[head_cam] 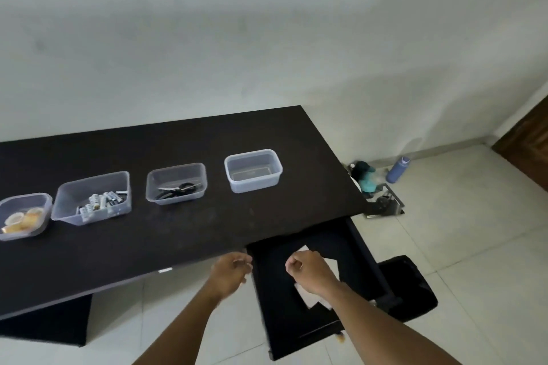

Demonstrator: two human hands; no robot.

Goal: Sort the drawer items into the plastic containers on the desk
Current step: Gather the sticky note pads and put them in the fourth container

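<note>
Both hands hover over the open black drawer: left hand loosely curled and empty, right hand fisted, contents unclear. Better to lift the white paper flat into the empty clear plastic container.

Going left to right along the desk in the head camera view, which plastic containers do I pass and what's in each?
Container of yellowish tape rolls → container of batteries → container with black scissors → empty clear container.

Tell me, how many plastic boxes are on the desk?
4, in a row: the far-left box with yellow things, the next box with batteries, the third box with scissors, and the empty right box.
</note>
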